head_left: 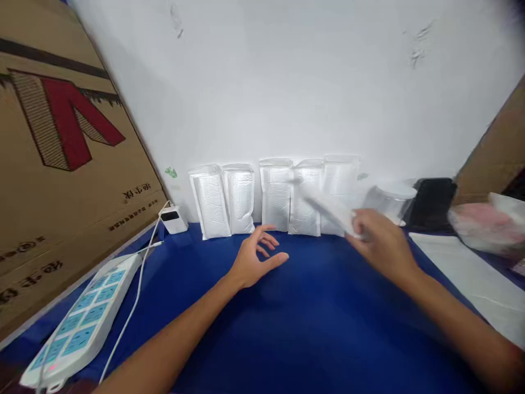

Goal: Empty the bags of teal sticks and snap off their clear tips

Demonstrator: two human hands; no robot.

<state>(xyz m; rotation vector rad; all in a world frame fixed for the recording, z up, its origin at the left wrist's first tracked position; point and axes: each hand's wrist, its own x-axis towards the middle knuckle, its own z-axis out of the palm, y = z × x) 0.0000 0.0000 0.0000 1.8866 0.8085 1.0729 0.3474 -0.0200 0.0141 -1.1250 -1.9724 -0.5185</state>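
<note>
My right hand (pixel 379 241) grips one end of a white padded mailer (pixel 328 208), which is tilted up to the left and smeared by motion. Behind it, several similar white padded mailers stand upright against the wall, among them one at the far left (pixel 211 205), one beside it (pixel 240 200) and one in the middle (pixel 276 197). The held mailer partly covers the ones on the right. Over the blue table, my left hand (pixel 260 256) is open with its fingers apart and nothing in them, just in front of the standing mailers.
A white power strip (pixel 90 317) with cables lies at the left, near a small white charger (pixel 174 220). A large cardboard box (pixel 61 164) borders the left. On the right are a clear round container (pixel 389 202), a black object (pixel 432 202), a plastic bag (pixel 488 221) and a white sheet (pixel 471 273).
</note>
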